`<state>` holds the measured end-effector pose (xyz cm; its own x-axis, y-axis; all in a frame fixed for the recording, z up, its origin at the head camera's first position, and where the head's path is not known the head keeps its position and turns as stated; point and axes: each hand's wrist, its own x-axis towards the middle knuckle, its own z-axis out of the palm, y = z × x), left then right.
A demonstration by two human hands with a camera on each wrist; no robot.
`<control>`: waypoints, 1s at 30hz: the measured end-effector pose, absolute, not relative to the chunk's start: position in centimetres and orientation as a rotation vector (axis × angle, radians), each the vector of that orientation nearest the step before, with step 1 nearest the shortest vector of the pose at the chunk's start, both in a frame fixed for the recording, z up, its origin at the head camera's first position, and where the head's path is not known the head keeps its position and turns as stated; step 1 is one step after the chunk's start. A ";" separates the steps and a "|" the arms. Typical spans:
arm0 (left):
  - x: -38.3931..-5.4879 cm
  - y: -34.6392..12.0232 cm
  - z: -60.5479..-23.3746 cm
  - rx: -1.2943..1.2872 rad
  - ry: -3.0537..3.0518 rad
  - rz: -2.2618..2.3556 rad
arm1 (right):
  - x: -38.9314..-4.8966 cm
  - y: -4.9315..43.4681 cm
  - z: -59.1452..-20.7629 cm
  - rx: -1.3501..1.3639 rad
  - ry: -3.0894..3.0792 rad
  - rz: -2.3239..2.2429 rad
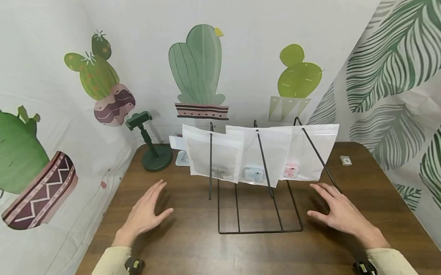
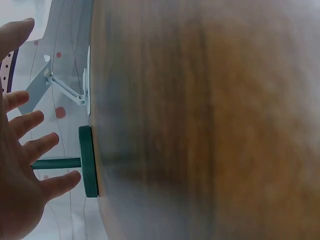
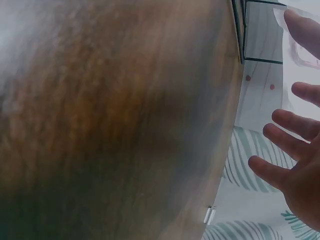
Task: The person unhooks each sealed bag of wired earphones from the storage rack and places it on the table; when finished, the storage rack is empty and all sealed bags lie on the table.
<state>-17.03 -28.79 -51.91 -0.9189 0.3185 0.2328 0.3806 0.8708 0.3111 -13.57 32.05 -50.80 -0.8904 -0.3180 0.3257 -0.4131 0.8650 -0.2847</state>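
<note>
A black wire rack (image 1: 261, 232) stands mid-table with three white zip pouches hanging along it: a left pouch (image 1: 202, 150), a middle pouch (image 1: 243, 146) and a right pouch (image 1: 321, 149). Low in the middle one shows a small light-blue item (image 1: 253, 174); the right one has a pink item (image 1: 290, 170), and something greyish shows through the left. My left hand (image 1: 144, 210) hovers left of the rack, its fingers extended and thumb spread, holding nothing. On the other side, my right hand (image 1: 342, 218) is likewise spread, close beside the rack's right leg.
A dark green phone stand (image 1: 156, 156) is at the back left. Partly behind the left pouch is a light-blue folding stand (image 1: 182, 159). A small silver square device (image 1: 346, 160) lies at the back right. A cactus-print cloth (image 1: 247, 62) hangs behind the wooden table (image 1: 196, 253).
</note>
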 end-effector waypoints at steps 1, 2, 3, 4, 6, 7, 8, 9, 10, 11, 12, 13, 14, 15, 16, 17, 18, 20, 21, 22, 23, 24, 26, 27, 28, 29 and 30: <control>-17.1 -28.7 -51.9 -0.538 -2.870 -0.539 | -13.6 32.0 -50.8 0.557 -2.775 0.512; -17.1 -28.6 -51.9 -0.536 -2.871 -0.551 | -13.6 31.9 -50.9 0.560 -2.780 0.511; -17.1 -28.6 -51.8 -0.536 -2.870 -0.563 | -13.6 31.9 -51.0 0.565 -2.787 0.517; -17.1 -28.5 -51.8 -0.535 -2.868 -0.573 | -13.6 31.8 -51.0 0.565 -2.793 0.518; -17.2 -28.3 -51.7 -0.530 -2.863 -0.599 | -13.6 31.6 -51.1 0.571 -2.805 0.522; -17.2 -28.3 -51.7 -0.527 -2.862 -0.610 | -13.7 31.5 -51.1 0.578 -2.811 0.525; -17.2 -28.2 -51.7 -0.527 -2.861 -0.619 | -13.7 31.4 -51.2 0.583 -2.817 0.525; -17.3 -28.2 -51.6 -0.525 -2.862 -0.629 | -13.7 31.4 -51.2 0.592 -2.823 0.527; -17.3 -28.1 -51.6 -0.523 -2.864 -0.634 | -13.8 31.3 -51.3 0.597 -2.826 0.524; -17.3 -28.1 -51.6 -0.520 -2.866 -0.640 | -13.8 31.2 -51.4 0.606 -2.831 0.524; -17.3 -28.0 -51.6 -0.515 -2.869 -0.647 | -13.8 31.1 -51.4 0.615 -2.835 0.522; -17.4 -28.0 -51.6 -0.516 -2.870 -0.654 | -13.8 31.0 -51.5 0.625 -2.836 0.517; -17.4 -28.0 -51.6 -0.515 -2.873 -0.663 | -13.8 30.9 -51.5 0.636 -2.839 0.509; -17.4 -27.9 -51.6 -0.514 -2.874 -0.673 | -13.8 30.8 -51.5 0.645 -2.838 0.500; -17.5 -27.8 -51.5 -0.517 -2.874 -0.682 | -13.8 30.6 -51.6 0.654 -2.838 0.490; -17.5 -27.7 -51.5 -0.519 -2.872 -0.696 | -13.8 30.5 -51.6 0.664 -2.836 0.479; -17.6 -27.7 -51.5 -0.522 -2.869 -0.707 | -13.9 30.4 -51.6 0.674 -2.834 0.467; -17.8 -27.5 -51.4 -0.529 -2.863 -0.731 | -13.9 30.2 -51.7 0.691 -2.833 0.447; -17.8 -27.4 -51.4 -0.531 -2.861 -0.743 | -14.0 30.1 -51.7 0.694 -2.835 0.438; -17.9 -27.3 -51.3 -0.535 -2.859 -0.757 | -14.0 30.1 -51.7 0.698 -2.842 0.432; -18.0 -27.2 -51.3 -0.536 -2.858 -0.767 | -14.0 30.0 -51.7 0.702 -2.852 0.426; -18.1 -27.1 -51.3 -0.538 -2.858 -0.781 | -14.0 29.9 -51.7 0.705 -2.864 0.420; -18.3 -26.9 -51.2 -0.546 -2.861 -0.803 | -14.0 29.8 -51.7 0.706 -2.889 0.410; -18.4 -26.8 -51.2 -0.549 -2.859 -0.816 | -13.9 29.8 -51.7 0.706 -2.901 0.402; -18.4 -26.7 -51.2 -0.553 -2.856 -0.829 | -13.9 29.7 -51.8 0.707 -2.909 0.396; -18.5 -26.6 -51.2 -0.557 -2.852 -0.841 | -13.9 29.7 -51.8 0.709 -2.914 0.390; -18.6 -26.5 -51.2 -0.563 -2.844 -0.860 | -13.9 29.7 -51.9 0.711 -2.914 0.388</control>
<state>-18.59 -26.49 -51.17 -0.9241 0.3152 0.2161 0.3822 0.7698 0.5112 -13.91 29.66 -51.87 -0.8829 -0.4365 0.1729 -0.4665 0.8570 -0.2188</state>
